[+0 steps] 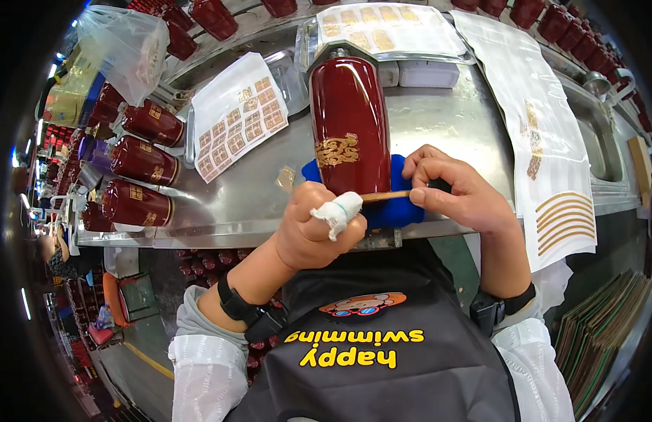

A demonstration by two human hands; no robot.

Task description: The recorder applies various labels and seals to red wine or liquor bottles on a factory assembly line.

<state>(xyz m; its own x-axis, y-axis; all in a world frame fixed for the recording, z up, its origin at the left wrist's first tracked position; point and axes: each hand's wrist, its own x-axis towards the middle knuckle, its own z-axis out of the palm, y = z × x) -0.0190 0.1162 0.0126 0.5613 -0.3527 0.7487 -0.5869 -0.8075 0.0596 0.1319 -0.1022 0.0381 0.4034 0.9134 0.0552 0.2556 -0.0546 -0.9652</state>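
Note:
A dark red glazed bottle (348,123) with a gold emblem lies lengthwise on a blue cloth (398,205) at the near edge of a steel worktable (452,119). My left hand (317,224), one finger wrapped in white tape, holds the bottle's near end. My right hand (458,188) pinches one end of a thin gold strip (386,195) that lies across the bottle's base between both hands.
Three finished red bottles (139,163) lie at the left. A sheet of gold decals (238,119) rests behind them, a tray with more decals (382,28) at the back. A long white sheet with gold bands (551,155) hangs over the right edge. A sink (597,133) is at far right.

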